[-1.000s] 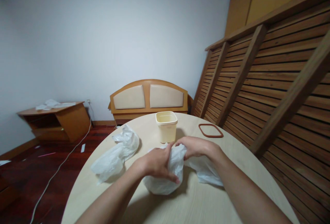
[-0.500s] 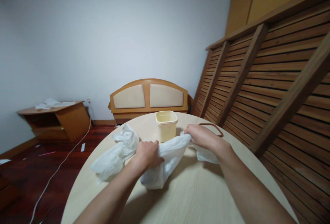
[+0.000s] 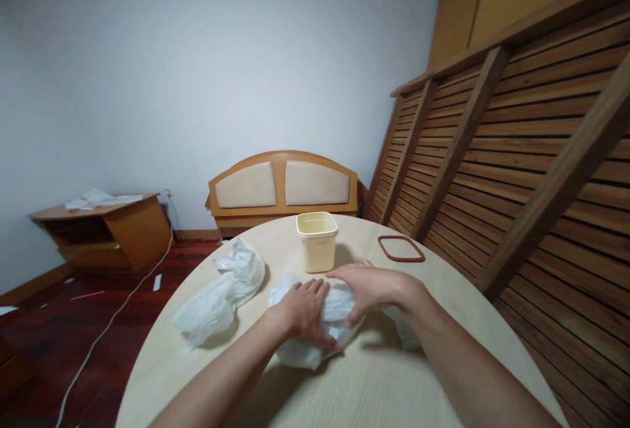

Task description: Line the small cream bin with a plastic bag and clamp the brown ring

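Note:
A crumpled white plastic bag (image 3: 300, 352) lies on the round pale wooden table (image 3: 374, 388) in front of me. My left hand (image 3: 301, 312) presses on top of it, fingers curled over the plastic. My right hand (image 3: 370, 288) lies on the bag's right side, fingers bent down onto it. Part of the bag (image 3: 406, 331) sticks out under my right forearm. Just behind my hands stands a cream square plastic container (image 3: 317, 241), open and without a lid.
A second crumpled white bag (image 3: 221, 293) lies on the table to the left. A reddish-brown seal ring (image 3: 401, 249) lies at the far right. Slatted wooden panels (image 3: 516, 152) lean on the right. A headboard (image 3: 284, 186) and low cabinet (image 3: 105, 231) stand by the wall; a cable (image 3: 113, 323) crosses the floor.
Half a second ago my hands held the bag stretched between them above the table. They have come together and now press the bag down in a bunch on the tabletop.

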`<state>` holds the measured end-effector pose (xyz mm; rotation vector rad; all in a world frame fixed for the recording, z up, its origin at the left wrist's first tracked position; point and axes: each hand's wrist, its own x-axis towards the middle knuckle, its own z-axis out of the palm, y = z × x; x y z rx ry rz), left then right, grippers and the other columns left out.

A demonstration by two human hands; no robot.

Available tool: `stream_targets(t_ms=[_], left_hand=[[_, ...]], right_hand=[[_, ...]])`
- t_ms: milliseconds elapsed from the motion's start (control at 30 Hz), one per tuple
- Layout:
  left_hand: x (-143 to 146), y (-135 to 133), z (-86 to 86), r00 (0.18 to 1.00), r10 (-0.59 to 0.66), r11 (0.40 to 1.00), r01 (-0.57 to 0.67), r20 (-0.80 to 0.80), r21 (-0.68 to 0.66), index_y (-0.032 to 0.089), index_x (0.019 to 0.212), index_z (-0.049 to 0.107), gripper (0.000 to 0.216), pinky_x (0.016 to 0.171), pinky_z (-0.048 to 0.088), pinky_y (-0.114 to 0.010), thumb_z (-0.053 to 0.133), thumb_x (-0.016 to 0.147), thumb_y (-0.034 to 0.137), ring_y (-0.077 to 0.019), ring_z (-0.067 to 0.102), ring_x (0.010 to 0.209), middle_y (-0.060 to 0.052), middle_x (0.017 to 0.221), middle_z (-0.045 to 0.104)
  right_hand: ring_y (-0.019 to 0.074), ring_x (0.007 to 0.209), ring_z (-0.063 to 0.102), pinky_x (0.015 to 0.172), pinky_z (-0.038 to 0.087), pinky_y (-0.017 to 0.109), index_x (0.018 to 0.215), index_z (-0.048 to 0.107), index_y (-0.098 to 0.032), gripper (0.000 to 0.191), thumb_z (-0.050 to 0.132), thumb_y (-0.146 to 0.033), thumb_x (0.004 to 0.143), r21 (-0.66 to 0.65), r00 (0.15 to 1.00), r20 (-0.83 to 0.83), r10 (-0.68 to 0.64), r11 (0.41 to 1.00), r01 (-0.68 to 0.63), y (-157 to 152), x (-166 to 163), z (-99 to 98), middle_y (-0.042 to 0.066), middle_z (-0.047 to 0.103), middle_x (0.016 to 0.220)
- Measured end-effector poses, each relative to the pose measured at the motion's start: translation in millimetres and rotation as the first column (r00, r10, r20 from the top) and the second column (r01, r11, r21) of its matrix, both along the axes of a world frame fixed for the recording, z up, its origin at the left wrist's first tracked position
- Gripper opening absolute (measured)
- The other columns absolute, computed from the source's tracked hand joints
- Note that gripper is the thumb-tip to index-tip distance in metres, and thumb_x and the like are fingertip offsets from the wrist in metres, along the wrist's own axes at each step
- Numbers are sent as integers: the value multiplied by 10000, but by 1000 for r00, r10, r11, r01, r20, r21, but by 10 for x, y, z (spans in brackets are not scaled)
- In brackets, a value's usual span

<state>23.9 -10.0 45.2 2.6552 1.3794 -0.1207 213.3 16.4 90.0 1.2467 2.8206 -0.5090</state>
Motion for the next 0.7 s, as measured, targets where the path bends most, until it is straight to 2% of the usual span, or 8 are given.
stream_targets(t_ms=[67, 133, 233, 333, 433, 500, 600, 700], left_hand=[[22, 7, -43, 1000, -3, 1000, 4, -27, 23, 88, 1466, 397, 1039, 1142, 362, -525, 755, 658, 635, -386, 495, 1347, -242, 1471, 500], [23, 26, -73, 998, 11, 999, -8, -67, 47, 67, 1434, 442, 975, 1098, 405, -531, 745, 676, 600, -398, 590, 1234, -248, 1340, 610], [-36, 77, -108, 992, 39, 996, -30, -117, 82, 75, 1405, 481, 854, 1039, 453, -527, 732, 702, 489, -403, 643, 1143, -236, 1234, 670], [-174, 116, -153, 983, 70, 989, -46, -169, 143, 86, 1375, 516, 673, 1025, 457, -522, 667, 749, 282, -380, 659, 1112, -216, 1196, 688], [-332, 99, -208, 977, 77, 979, -36, -200, 203, 65, 1435, 454, 736, 1066, 419, -521, 630, 728, 167, -375, 603, 1212, -240, 1327, 616], [-405, 56, -240, 987, 49, 982, -20, -152, 189, 57, 1502, 359, 864, 1113, 370, -528, 668, 720, 254, -392, 497, 1339, -259, 1473, 488], [-436, -16, -281, 1000, 19, 984, -19, -2, 175, 99, 1555, 268, 925, 1149, 316, -530, 615, 806, 517, -388, 371, 1440, -238, 1584, 335], [-401, -64, -336, 994, 10, 980, -31, 105, 198, 131, 1548, 303, 767, 1122, 346, -499, 388, 947, 600, -342, 469, 1375, -205, 1545, 425]], right_hand=[[388, 1343, 481, 1160, 280, 530, 1453, 485, -171, 1071, 915, -468, 517, -53, 999, -6, 44, 998, -44, 25, -93, -123, 180, 554, 1442], [414, 1401, 407, 1156, 303, 518, 1524, 380, -136, 1204, 911, -494, 504, -67, 1000, -12, -5, 998, 4, 62, -139, -282, 228, 427, 1537], [403, 1454, 327, 1179, 281, 493, 1584, 229, -107, 1324, 891, -550, 527, -74, 997, -80, -13, 997, 7, 89, -113, -529, 246, 288, 1604], [376, 1462, 323, 1193, 258, 482, 1591, 221, -132, 1206, 831, -567, 646, -21, 990, -138, 36, 999, -39, 50, -30, -720, 204, 274, 1621], [360, 1429, 382, 1175, 283, 485, 1578, 282, -164, 977, 746, -503, 788, 61, 989, -140, 39, 998, -31, -18, 42, -827, 168, 353, 1598], [346, 1379, 444, 1150, 315, 482, 1560, 330, -172, 837, 691, -438, 854, 128, 991, -130, 39, 992, -23, -52, 70, -859, 162, 451, 1541], [322, 1285, 522, 1111, 352, 472, 1535, 378, -183, 725, 653, -301, 874, 238, 994, -91, 57, 971, -33, -75, 101, -867, 148, 581, 1412], [312, 1219, 566, 1104, 345, 479, 1519, 399, -210, 756, 652, -157, 809, 326, 999, -32, 32, 945, -20, -80, 162, -849, 138, 636, 1325]])
